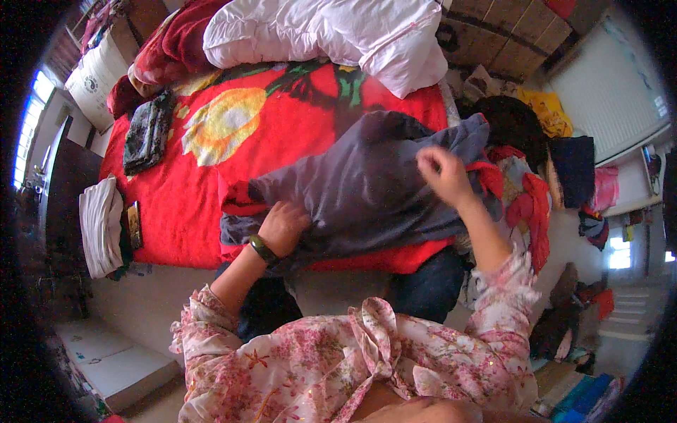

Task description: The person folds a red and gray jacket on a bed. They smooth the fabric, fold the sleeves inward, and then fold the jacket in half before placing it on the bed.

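Observation:
A dark grey garment with red showing at its edges lies spread and wrinkled along the near side of a bed. My left hand, with a dark green bangle at the wrist, rests on the garment's left part. Blur hides whether its fingers pinch the cloth. Over the right part is my right hand, its fingers curled and blurred. No cloth is plainly visible in it. Beneath the garment spreads a red blanket with a large yellow flower pattern.
White bedding and a dark red blanket are heaped at the far side. A folded dark garment and folded pale cloth lie at left. Mixed clothes crowd the right side. A white box stands lower left.

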Available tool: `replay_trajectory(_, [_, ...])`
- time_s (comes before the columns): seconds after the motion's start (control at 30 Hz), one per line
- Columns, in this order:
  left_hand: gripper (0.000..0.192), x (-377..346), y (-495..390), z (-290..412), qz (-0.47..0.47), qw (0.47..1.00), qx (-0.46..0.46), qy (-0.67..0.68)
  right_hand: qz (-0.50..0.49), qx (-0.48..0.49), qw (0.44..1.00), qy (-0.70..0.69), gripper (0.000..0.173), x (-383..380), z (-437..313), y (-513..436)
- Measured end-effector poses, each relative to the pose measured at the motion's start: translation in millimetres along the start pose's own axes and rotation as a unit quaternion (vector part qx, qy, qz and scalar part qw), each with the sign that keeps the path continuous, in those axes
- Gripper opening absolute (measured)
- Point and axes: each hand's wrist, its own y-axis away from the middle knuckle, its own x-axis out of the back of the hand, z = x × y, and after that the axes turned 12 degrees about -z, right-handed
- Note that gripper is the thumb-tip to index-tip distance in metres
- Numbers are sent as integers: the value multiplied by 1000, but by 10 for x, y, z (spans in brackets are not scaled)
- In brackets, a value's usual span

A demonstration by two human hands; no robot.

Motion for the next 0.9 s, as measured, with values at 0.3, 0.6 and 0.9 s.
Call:
replay_trajectory(0.3, [19,323,-23,-220,50,976,100,187,-104,-186,949,234,21,-1,842,-1725])
replay_trajectory(0.6, [45,805,-778,-391,411,902,71,112,230,122,900,-349,26,988,-556,-2511])
replay_trajectory(0.9, [45,-600,-1076,-806,120,750,-70,646,98,186,823,-528,30,413,-1411,-904])
